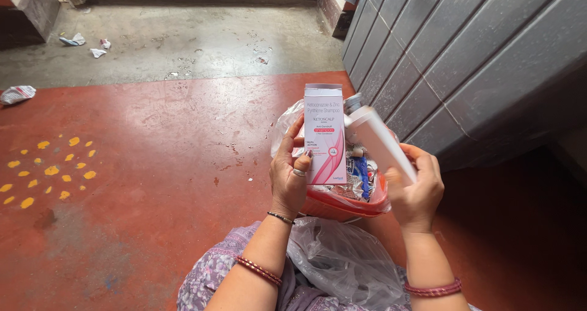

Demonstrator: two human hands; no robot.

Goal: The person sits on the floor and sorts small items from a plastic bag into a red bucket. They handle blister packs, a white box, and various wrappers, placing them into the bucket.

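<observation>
My left hand [288,175] holds a tall white-and-pink carton [324,134] upright, its printed face toward me. My right hand [417,187] grips a white bottle [380,141] with a grey cap, tilted so the cap points up and left, close to the carton's top right edge. Both are held over a red plastic tub [342,205] lined with a clear bag and filled with wrappers and packets. A clear plastic bag [343,261] lies on my lap below the tub.
Red-painted floor [147,164] with yellow dot pattern [52,170] at left. Grey concrete strip beyond with scraps of litter [76,40]. A grey panelled wall [465,48] rises at right. A crumpled wrapper [17,94] lies at the far left.
</observation>
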